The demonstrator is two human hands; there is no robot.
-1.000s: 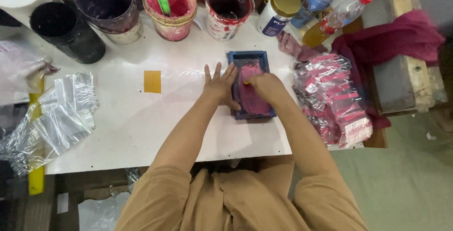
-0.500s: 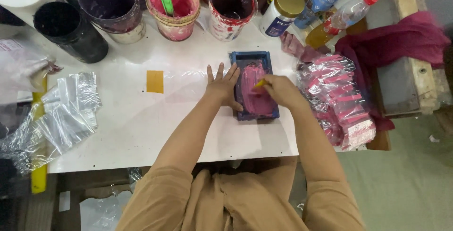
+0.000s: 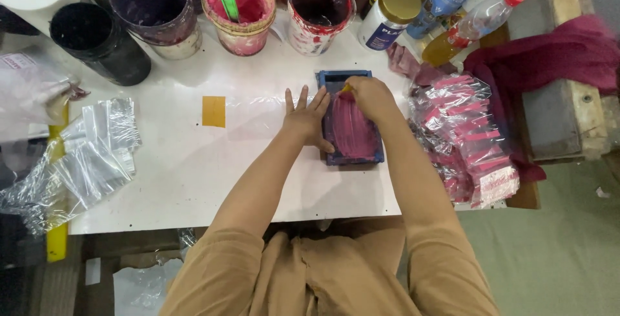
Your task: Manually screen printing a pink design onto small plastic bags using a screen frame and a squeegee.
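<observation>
While pink ink covers the small blue-framed screen [image 3: 351, 122] near the worktop's [image 3: 194, 167] right edge, I read this as the printing pass: my left hand [image 3: 309, 119] lies flat, fingers spread, steadying the frame, and my right hand [image 3: 369, 96] grips a yellow-handled squeegee [image 3: 347, 88] at its far end. Next, an even pull toward me seems needed.
</observation>
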